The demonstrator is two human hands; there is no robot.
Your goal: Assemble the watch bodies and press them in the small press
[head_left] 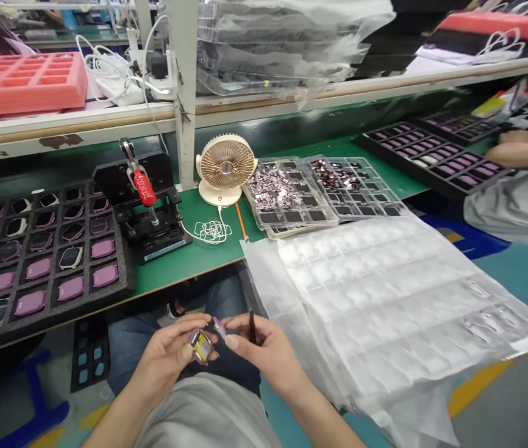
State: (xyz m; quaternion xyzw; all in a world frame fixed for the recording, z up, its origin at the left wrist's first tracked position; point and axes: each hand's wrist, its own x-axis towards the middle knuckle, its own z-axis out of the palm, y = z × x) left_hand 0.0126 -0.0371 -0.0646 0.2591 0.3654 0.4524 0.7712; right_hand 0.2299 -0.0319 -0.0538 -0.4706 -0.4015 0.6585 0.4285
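Over my lap, my left hand point(167, 350) grips an opened purple smartwatch case point(202, 346) by its edges. Its inside faces up, showing a yellow, battery-like part. Close to the case's upper right edge, my right hand point(269, 350) pinches a small purple watch part point(220, 328) between thumb and finger. Whether that part touches the case or is joined to it I cannot tell. A dark, slim tool point(251, 327), perhaps tweezers, sticks up from between my right fingers.
A black foam tray point(126, 277) of watches lies left, beside a red-handled toggle press point(143, 186). Behind are a fan point(226, 165) and clear trays of small parts point(292, 214). A white bubbled sheet point(385, 298) overhangs the right. A co-worker's arm point(516, 155) is far right.
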